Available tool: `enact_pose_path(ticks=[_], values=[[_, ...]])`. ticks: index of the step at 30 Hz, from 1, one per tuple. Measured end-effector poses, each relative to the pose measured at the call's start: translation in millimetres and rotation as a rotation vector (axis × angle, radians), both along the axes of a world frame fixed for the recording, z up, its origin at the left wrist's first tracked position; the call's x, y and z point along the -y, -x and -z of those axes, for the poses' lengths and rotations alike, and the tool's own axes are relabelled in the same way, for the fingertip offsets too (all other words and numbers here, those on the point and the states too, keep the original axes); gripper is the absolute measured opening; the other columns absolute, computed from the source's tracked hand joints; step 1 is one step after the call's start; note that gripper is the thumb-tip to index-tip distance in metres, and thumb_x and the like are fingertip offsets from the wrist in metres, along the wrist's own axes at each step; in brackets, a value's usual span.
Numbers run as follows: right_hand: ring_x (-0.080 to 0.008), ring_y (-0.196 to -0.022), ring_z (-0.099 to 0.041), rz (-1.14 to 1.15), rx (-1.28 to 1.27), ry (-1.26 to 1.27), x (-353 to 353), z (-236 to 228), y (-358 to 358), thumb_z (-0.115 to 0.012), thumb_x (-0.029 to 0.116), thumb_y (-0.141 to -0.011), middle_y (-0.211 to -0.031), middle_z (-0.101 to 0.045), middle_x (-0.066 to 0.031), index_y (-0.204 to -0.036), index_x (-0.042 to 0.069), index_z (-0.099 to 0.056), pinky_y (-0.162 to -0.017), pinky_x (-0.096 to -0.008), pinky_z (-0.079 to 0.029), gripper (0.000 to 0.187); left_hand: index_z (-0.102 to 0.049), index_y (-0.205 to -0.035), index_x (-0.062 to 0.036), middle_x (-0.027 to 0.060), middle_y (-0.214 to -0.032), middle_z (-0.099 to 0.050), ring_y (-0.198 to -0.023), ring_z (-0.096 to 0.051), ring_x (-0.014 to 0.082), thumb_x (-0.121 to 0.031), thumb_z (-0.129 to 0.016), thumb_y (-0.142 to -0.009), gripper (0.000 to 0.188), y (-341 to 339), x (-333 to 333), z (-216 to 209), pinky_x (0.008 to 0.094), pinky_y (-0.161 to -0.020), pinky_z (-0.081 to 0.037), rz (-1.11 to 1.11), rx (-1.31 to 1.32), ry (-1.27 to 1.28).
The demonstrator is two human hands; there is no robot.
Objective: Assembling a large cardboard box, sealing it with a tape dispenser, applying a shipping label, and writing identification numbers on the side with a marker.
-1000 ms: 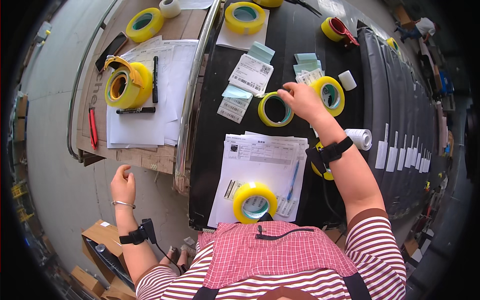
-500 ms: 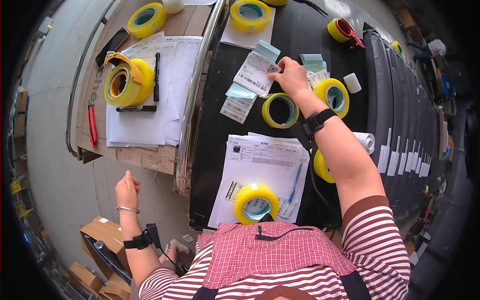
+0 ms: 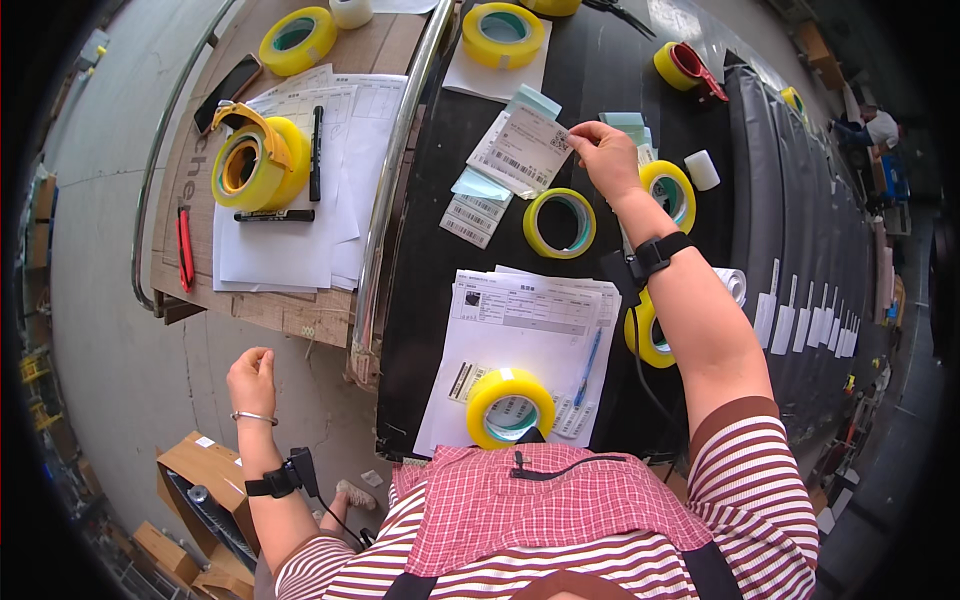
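Note:
At the black table, my right hand [image 3: 606, 158] pinches the right edge of a white shipping label [image 3: 524, 150] with a printed code and bars. That label lies tilted over other labels with pale blue backing. Strips of barcode labels [image 3: 470, 221] stick out below it. Just under my right hand stands a yellow tape roll [image 3: 530, 224]; a second tape roll [image 3: 687, 200] is beside my wrist. Away from the table, above the floor at the left, my left hand [image 3: 251, 380] hangs with its fingers closed together, and nothing shows in them.
Printed sheets [image 3: 500, 350] lie near me, bearing a tape roll [image 3: 474, 415] and a blue pen [image 3: 590, 362]. A wooden cart [image 3: 330, 322] with a metal rail stands left, holding papers, markers, a phone and a red cutter [image 3: 184, 250]. Black wrapped packages [image 3: 800, 200] line the right.
My right hand has drawn right and slightly toward me, tilting the label's right side up. My left hand has shifted only slightly.

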State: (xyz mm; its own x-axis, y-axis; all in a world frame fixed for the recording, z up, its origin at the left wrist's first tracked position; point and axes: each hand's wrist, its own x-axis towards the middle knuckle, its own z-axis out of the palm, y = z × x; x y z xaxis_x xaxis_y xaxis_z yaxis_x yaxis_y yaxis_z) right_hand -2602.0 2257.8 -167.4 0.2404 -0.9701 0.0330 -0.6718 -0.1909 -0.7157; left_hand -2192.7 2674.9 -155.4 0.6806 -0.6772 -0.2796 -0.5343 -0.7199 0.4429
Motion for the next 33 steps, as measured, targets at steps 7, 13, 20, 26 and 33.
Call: enact_pose_path(ticks=[7,13,20,26,33], values=[[-0.009,-0.064,-0.06,0.127,0.492,-0.282,5,-16,39,-0.063,0.012,-0.091,-0.08,-0.065,-0.004,-0.1,0.001,-0.063,-0.056,-0.0215,-0.046,0.015,-0.068,-0.089,-0.0002,0.0,-0.057,-0.053,-0.046,-0.046,0.0078,-0.016,-0.065,-0.09,0.016,15,14,-21,0.025,-0.047,-0.04,0.004,-0.06,0.1],[-0.0079,-0.065,-0.06,-0.137,0.631,-0.595,-50,-61,33,-0.065,0.012,-0.09,-0.08,-0.064,-0.003,-0.098,0.002,-0.064,-0.061,-0.0199,-0.049,0.013,-0.063,-0.098,0.0015,0.0058,-0.079,-0.061,-0.072,-0.057,0.0115,-0.009,-0.06,-0.093,0.012,69,67,-58,0.0246,-0.067,-0.047,0.105,-0.294,0.472],[-0.0076,-0.069,-0.061,-0.393,0.505,-0.677,-105,-76,-6,-0.065,0.008,-0.09,-0.083,-0.066,-0.0034,-0.1,0.001,-0.064,-0.061,-0.0197,-0.049,0.012,-0.051,-0.127,0.0057,0.0135,-0.118,-0.062,-0.104,-0.061,0.015,-0.002,-0.063,-0.089,0.04,180,170,-68,0.0261,-0.086,-0.051,0.284,-1.129,0.57],[-0.0244,-0.079,-0.067,-0.186,0.063,-0.167,-47,-34,-9,-0.071,0.025,-0.084,-0.095,-0.07,-0.0149,-0.118,0.002,-0.061,-0.073,-0.0329,-0.053,0.042,-0.064,-0.105,0.0071,0.0069,-0.09,-0.069,-0.08,-0.063,0.0079,-0.01,-0.062,-0.093,0.021,177,195,-35,0.0226,-0.072,-0.052,0.218,-1.105,0.456],[-0.0291,-0.104,-0.06,-0.087,-0.431,0.025,-12,-4,-28,-0.08,0.03,-0.072,-0.111,-0.061,-0.0152,-0.113,0.005,-0.064,-0.091,-0.0376,-0.048,0.051,-0.063,-0.106,0.0062,0.0068,-0.093,-0.068,-0.082,-0.063,0.0085,-0.012,-0.062,-0.093,0.023,165,188,-19,0.0224,-0.073,-0.052,0.153,-1.121,0.487]])
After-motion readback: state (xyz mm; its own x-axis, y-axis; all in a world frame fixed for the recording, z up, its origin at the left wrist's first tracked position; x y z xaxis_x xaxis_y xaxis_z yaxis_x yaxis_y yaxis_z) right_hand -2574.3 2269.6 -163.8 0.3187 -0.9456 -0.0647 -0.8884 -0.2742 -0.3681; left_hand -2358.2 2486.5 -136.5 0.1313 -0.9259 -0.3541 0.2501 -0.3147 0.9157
